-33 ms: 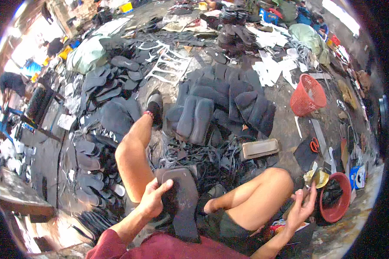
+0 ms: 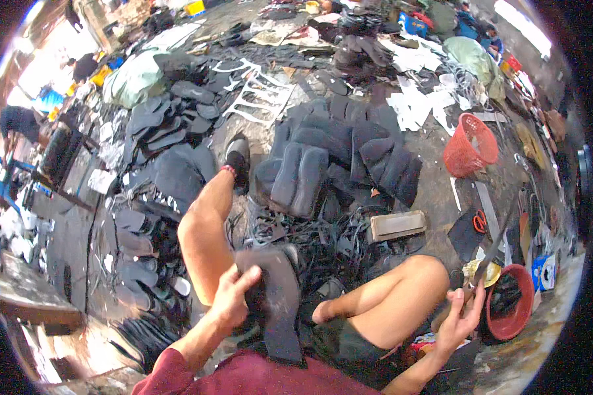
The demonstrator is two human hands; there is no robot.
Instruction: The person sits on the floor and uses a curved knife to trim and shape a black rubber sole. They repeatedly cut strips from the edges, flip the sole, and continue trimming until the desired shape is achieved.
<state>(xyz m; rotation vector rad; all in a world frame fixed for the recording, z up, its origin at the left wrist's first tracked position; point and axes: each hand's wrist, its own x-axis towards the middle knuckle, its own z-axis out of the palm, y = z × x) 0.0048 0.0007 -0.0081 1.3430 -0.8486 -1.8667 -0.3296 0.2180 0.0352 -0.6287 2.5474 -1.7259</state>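
Head view: left hand (image 2: 234,301) grips one sole (image 2: 281,306) between the legs; right hand (image 2: 460,322) holds one knife (image 2: 490,253) near one tub (image 2: 528,309); beyond lie one block (image 2: 398,226), one basket (image 2: 456,155), one scissors (image 2: 479,220).

Dark grey sole (image 2: 281,309), maroon shirt (image 2: 263,376), red lattice basket (image 2: 459,157), orange-handled scissors (image 2: 479,222)

The grey floor (image 2: 436,192) holds lots of stuff. In the middle sits a big heap of puffy black pieces (image 2: 300,171), with thin black scraps (image 2: 316,234) just below. A tan block (image 2: 398,226) lies near the scraps. On the right stand a red basket (image 2: 470,148) and a red tub (image 2: 512,330). White papers (image 2: 412,105) lie farther back.
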